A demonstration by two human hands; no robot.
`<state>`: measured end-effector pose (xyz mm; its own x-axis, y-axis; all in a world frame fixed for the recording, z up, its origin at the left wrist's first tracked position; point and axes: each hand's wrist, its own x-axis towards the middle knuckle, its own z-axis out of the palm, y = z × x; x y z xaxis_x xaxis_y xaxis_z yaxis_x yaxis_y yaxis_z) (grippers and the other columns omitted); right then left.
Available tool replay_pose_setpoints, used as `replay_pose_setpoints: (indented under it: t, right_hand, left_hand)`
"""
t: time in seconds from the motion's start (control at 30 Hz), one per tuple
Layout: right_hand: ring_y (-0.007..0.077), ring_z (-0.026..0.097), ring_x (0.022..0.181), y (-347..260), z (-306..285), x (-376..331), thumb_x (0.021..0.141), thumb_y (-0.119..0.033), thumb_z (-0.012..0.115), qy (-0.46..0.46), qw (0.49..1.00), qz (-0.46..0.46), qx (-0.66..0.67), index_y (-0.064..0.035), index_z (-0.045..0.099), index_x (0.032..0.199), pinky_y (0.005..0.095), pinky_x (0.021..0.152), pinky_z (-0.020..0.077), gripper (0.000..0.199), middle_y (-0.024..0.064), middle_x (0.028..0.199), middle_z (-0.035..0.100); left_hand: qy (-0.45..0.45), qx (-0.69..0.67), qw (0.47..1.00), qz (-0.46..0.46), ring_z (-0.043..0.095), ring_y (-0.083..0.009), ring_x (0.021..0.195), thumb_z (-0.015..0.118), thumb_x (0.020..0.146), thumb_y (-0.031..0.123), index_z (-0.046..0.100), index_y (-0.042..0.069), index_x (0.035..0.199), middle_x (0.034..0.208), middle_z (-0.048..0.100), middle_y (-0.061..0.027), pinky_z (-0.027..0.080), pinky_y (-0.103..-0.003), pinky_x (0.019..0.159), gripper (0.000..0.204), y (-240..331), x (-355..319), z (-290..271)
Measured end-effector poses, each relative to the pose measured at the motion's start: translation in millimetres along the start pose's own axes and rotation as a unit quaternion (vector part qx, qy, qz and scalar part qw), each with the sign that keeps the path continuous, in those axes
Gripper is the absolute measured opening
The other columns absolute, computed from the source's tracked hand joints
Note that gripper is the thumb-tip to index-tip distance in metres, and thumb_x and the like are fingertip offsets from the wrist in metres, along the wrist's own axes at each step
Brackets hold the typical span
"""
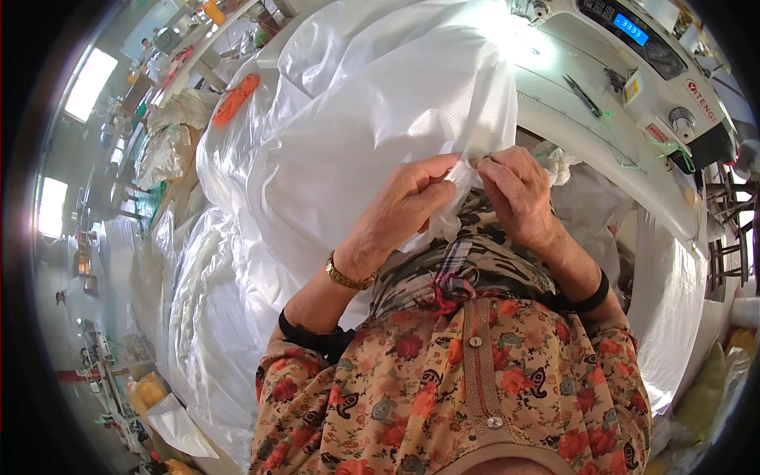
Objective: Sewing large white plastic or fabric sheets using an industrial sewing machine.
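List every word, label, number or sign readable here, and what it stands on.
Wording not copied; it stands here:
Lit digits: readable, on the blue display of the white sewing machine.
Red lettering: readable, on the machine's casing.
Red label and yellow label on the machine: too small to read.
Lettering on the camouflage cloth: too blurred to read.
Black panel, ruled strip: marks too small.

A broad white woven-plastic sheet [348,150], glossy and finely ribbed; it is loose and creased, billowing into deep folds toward the upper left; its near edge is bunched into a narrow gather, pinched between the hands [408,198], with a short tail hanging below; its upper right side borders the pale worktop [554,91].
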<state>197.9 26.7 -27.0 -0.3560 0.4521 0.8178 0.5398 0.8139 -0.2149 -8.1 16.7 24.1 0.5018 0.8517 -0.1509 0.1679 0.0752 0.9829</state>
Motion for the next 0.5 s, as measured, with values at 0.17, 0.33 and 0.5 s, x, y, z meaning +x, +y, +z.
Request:
replay_pose_setpoints:
  t: [0.17, 0.33, 0.5]
  right_hand:
    - [0.025, 0.055, 0.072, -5.6, -5.5, 5.0, 0.065, 0.001, 0.07, -0.03, 0.998, -0.018, -0.046, -0.002, 0.063, 0.098, 0.0357, 0.063, 0.0446, 0.034, 0.0066, 0.084, 0.052]
    - [0.0238, 0.055, 0.073, -6.5, 0.1, 7.3, 0.066, -0.004, 0.07, -0.052, 0.994, -0.03, -0.09, -0.003, 0.064, 0.098, 0.036, 0.064, 0.0449, 0.033, 0.0054, 0.084, 0.051]
    - [0.0247, 0.056, 0.076, -1.4, 2.3, 12.1, 0.069, -0.006, 0.069, -0.086, 0.991, -0.044, -0.087, -0.0031, 0.064, 0.098, 0.0382, 0.07, 0.0485, 0.03, 0.0048, 0.088, 0.054]
  left_hand:
    - [0.025, 0.009, 0.999, 0.019, 0.047, -0.0013, 0.065, 0.056, 0.091, 0.018, 0.055, -0.002, 0.125, 0.079, 0.055, 0.0044, 0.039, -0.018, 0.052, 0.04, -3.1, 0.1, 2.7]
    - [0.072, -0.009, 0.99, 0.121, 0.043, -0.0033, 0.063, 0.058, 0.09, 0.015, 0.061, -0.005, 0.096, 0.068, 0.049, 0.0037, 0.037, -0.022, 0.055, 0.021, -6.9, 25.1, 7.7]
    - [0.106, -0.025, 0.985, 0.134, 0.042, -0.0015, 0.065, 0.062, 0.09, 0.015, 0.059, 0.001, 0.082, 0.071, 0.05, 0.0061, 0.035, -0.02, 0.056, 0.017, -32.2, 56.1, 0.8]
